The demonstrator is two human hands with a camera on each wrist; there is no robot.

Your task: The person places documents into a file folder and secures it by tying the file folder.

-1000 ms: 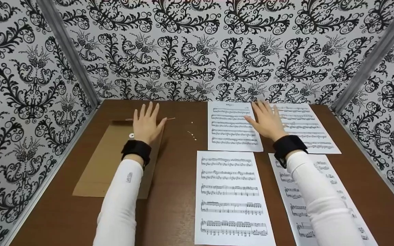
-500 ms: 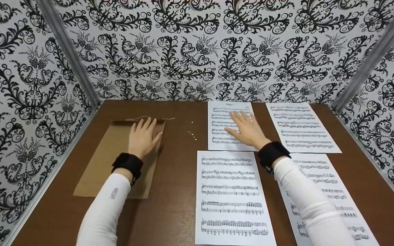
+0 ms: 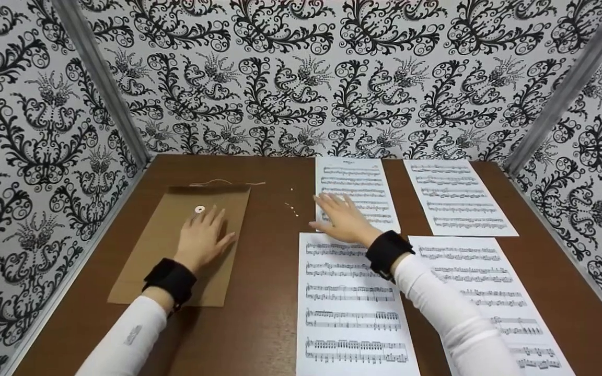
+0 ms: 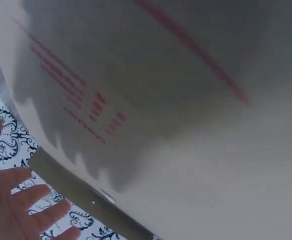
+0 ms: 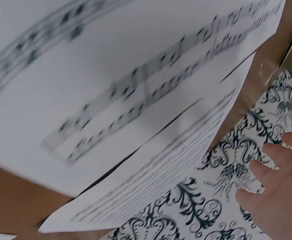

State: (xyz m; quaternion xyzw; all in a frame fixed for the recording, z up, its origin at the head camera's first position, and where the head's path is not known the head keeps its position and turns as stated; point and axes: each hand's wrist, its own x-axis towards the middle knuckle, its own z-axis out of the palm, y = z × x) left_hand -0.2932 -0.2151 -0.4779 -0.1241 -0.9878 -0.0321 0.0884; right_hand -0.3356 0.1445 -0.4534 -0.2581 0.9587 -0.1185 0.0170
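Note:
A brown paper envelope (image 3: 147, 266) lies on the left of the table, with a white round button (image 3: 199, 209) near its far end. My left hand (image 3: 201, 237) is over the envelope, fingers spread and holding nothing, fingertips near the button. Red print on the envelope (image 4: 151, 115) fills the left wrist view. My right hand (image 3: 347, 222) hovers over the back left music sheet (image 3: 350, 168), its fingers extended and holding nothing. Below it lies the front left music sheet (image 3: 353, 334). Whether either hand touches paper cannot be told.
Two more music sheets lie at the right, one at the back (image 3: 458, 198) and one at the front (image 3: 510, 284). A thin string (image 3: 220, 180) lies at the envelope's far edge. Small pale bits (image 3: 293, 210) dot the brown table (image 3: 259, 292). Patterned walls (image 3: 301, 78) enclose it.
Both hands have drawn back toward the person. The left went slightly left, uncovering the button; the right swept left from between the back sheets. The sheets and envelope stayed put.

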